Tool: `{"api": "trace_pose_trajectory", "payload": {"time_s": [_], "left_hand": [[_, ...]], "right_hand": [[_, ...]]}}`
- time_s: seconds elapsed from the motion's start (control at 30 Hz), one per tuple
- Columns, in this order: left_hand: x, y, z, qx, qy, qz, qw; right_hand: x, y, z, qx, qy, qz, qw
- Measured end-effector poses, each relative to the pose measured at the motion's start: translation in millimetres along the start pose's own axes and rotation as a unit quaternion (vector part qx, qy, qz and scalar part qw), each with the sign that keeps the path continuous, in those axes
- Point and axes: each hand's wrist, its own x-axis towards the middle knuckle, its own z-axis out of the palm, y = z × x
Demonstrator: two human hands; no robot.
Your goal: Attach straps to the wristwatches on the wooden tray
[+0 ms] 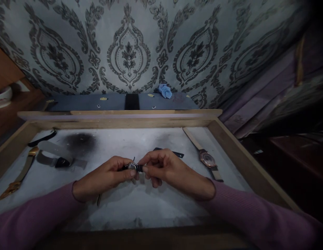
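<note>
Between both hands, over the middle of a white-bottomed wooden drawer [148,119], is a small wristwatch [132,166] with a round silvery case and a dark strap. My left hand [109,173] pinches the case from the left, thumb on its near edge. On the other side, my right hand [166,168] grips the dark strap close to the case, its fingers curled. Part of the strap is hidden by the fingers. A dark flat card-like piece [178,154] lies just behind my right hand. A thin dark strip [99,200] pokes out below my left wrist.
At right lies a rose-gold watch [208,159] with a pale strap. At left are a gold-coloured watch [14,187], a black strap [41,138] and a clear plastic band [55,150]. A crumpled blue cloth [165,91] sits behind the drawer's far rim.
</note>
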Motion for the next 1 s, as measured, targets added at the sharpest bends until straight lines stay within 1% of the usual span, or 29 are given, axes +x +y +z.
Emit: {"api": "trace_pose_trajectory", "payload": {"time_s": [0.17, 0.53, 0.8, 0.9, 1.0], "left_hand": [[-1.0, 0.1, -1.7, 0.004, -0.003, -0.013, 1.000], [-0.4, 0.5, -1.7, -0.010, 0.006, -0.024, 1.000], [-0.8, -1.5, -2.2, -0.027, 0.003, -0.033, 0.999], [-1.0, -2.0, -2.8, -0.023, -0.001, -0.033, 0.999], [-1.4, -2.6, -3.8, -0.018, -0.007, -0.032, 0.999]], "right_hand": [[0.3, -1.4, -1.1, -0.011, 0.011, 0.005, 1.000], [1.8, -0.1, -1.4, -0.002, 0.002, -0.010, 1.000], [0.6, -2.7, -0.4, -0.006, 0.003, -0.006, 1.000], [0.7, -3.0, 0.0, 0.006, 0.000, -0.008, 1.000], [1.2, -2.6, -0.7, 0.038, 0.003, 0.005, 0.999]]}}
